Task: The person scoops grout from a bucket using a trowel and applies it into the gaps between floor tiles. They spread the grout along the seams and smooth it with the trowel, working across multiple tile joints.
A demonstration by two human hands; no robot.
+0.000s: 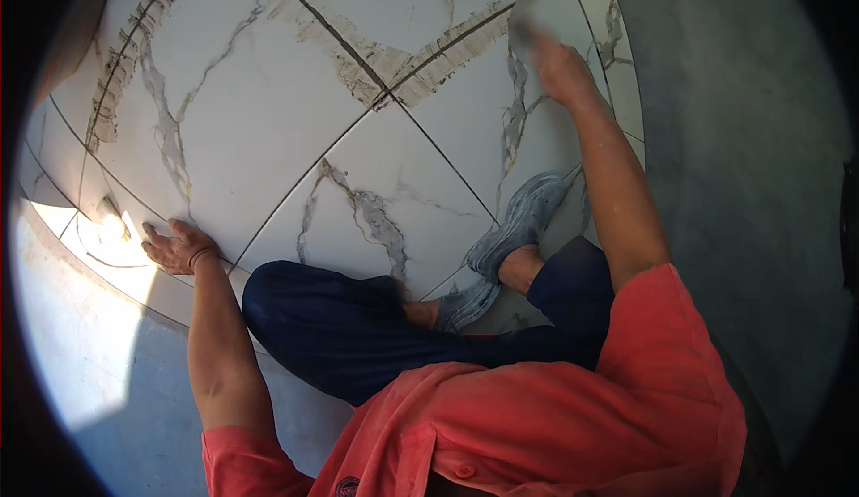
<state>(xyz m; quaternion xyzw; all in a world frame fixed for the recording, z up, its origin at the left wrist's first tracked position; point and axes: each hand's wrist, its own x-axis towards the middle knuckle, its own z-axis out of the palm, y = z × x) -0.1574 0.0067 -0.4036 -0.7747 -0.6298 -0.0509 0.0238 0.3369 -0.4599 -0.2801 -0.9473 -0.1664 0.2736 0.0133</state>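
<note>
My right hand (562, 72) reaches far right over the marble-patterned white floor tiles (447, 157). Its fingers are curled round a small grey thing (523, 27) smeared by motion, so its kind cannot be made out. This thing is at the upper right end of a joint with smeared grey grout (456, 54) along both sides. More grout smears line the joints at the top and upper left. My left hand (182, 248) rests on the tiles at the left, fingers spread, holding nothing.
A small pale object (109, 211) lies in bright sunlight beyond my left hand, with a thin dark cord (98, 251) near it. Grey floor (743, 184) borders the tiles on the right. My crossed legs and grey shoes (528, 215) are on the near tiles.
</note>
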